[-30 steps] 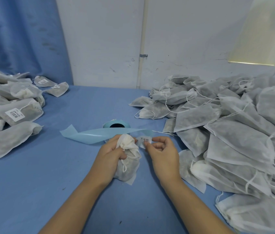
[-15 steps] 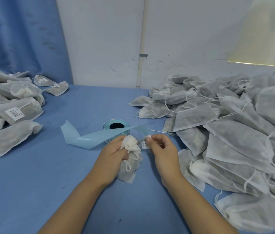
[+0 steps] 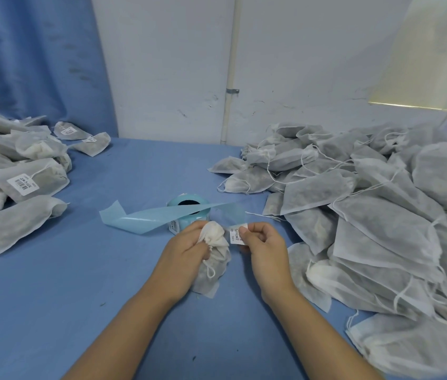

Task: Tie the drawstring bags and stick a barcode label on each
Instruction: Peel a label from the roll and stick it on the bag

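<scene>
Left hand grips the gathered neck of a bag resting on the table at centre, while the right hand pinches a peeled label just beside the bag's top, so tying looks done and labelling is in hand. Next, I judge, the label must be laid on the bag's flatter body below the bunched neck and pressed down, which calls for turning or smoothing the bag. Behind the hands sit the roll and its loose strip; unlabelled bags heap at right, labelled bags at left, none blocking the move.
</scene>
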### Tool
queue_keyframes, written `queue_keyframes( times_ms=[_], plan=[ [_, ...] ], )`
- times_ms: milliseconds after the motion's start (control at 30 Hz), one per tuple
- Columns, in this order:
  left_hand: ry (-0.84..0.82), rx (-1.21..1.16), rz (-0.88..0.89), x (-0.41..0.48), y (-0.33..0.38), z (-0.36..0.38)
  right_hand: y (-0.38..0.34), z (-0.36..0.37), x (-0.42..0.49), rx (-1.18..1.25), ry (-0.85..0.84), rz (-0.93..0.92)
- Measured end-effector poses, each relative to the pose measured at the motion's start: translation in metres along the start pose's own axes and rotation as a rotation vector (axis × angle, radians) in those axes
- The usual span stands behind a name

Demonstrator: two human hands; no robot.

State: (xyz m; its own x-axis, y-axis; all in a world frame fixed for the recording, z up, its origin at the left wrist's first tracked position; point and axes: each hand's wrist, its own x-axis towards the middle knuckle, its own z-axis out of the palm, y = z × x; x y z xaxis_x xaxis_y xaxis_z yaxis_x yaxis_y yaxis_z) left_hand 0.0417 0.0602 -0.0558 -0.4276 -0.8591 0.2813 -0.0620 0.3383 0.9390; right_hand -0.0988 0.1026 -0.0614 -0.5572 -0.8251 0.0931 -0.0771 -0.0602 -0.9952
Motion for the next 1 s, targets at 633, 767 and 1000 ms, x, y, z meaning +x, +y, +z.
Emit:
queue_keyframes(
  times_ms=[633,767,1000],
  plan=[
    [0.031,-0.075,-0.109,0.002,-0.005,-0.001,-0.007,-0.006,0.001,0.325,0.136,0.075],
    [0.039,-0.146,-0.131,0.002,-0.003,-0.003,-0.007,-0.004,-0.001,0.363,0.155,0.033],
    [0.093,-0.268,-0.087,0.002,0.006,-0.003,-0.011,-0.003,-0.004,0.380,0.115,0.027]
  ],
)
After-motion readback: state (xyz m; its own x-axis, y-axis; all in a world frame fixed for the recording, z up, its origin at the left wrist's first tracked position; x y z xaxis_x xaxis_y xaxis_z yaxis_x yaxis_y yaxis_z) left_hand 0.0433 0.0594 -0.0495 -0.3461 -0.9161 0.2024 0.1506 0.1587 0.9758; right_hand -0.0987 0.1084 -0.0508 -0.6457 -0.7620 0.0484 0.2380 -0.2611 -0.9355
